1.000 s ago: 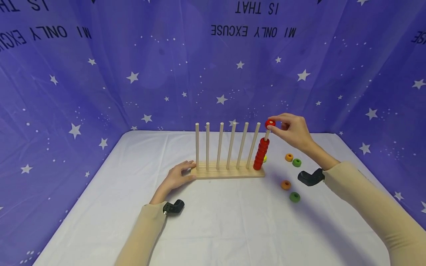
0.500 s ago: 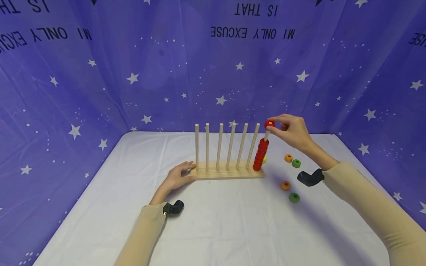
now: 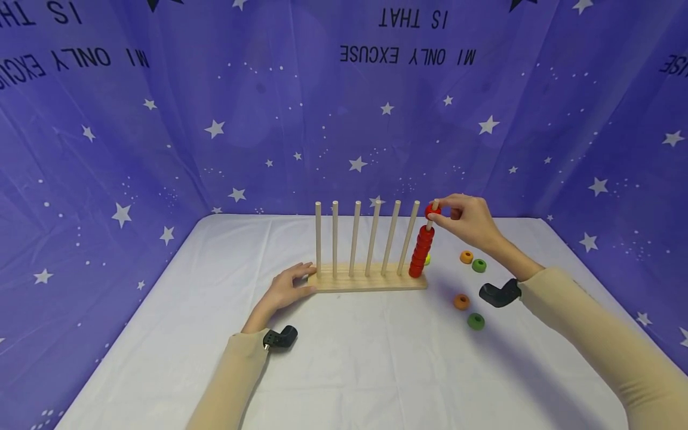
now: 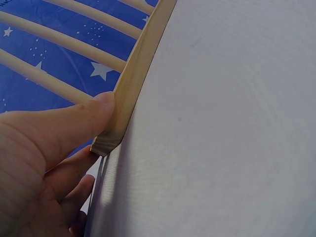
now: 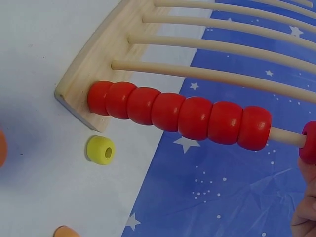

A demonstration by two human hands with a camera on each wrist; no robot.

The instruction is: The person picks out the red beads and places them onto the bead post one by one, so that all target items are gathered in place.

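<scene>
A wooden base (image 3: 371,285) with a row of upright pegs stands mid-table in the head view. My left hand (image 3: 287,288) grips its left end, thumb on the front edge and fingers behind. The rightmost peg (image 5: 286,137) carries a column of several red beads (image 5: 192,118) stacked from the base up. Higher on that same peg, a separate red bead (image 3: 432,212) is pinched between thumb and fingers of my right hand (image 3: 470,221). The peg's tip pokes out above this bead, and bare wood shows between it and the stack. The other pegs (image 3: 355,239) hold no beads.
Right of the base lie two orange beads (image 3: 466,257) and two green beads (image 3: 476,321), loose on the white tablecloth (image 3: 349,358). A yellow bead (image 5: 100,150) rests close beside the base's right end. A blue starry curtain (image 3: 301,119) rises behind the table.
My right hand has lowered the pinched red bead a little way down the peg, so the tip now shows above it. My left hand keeps its place on the base.
</scene>
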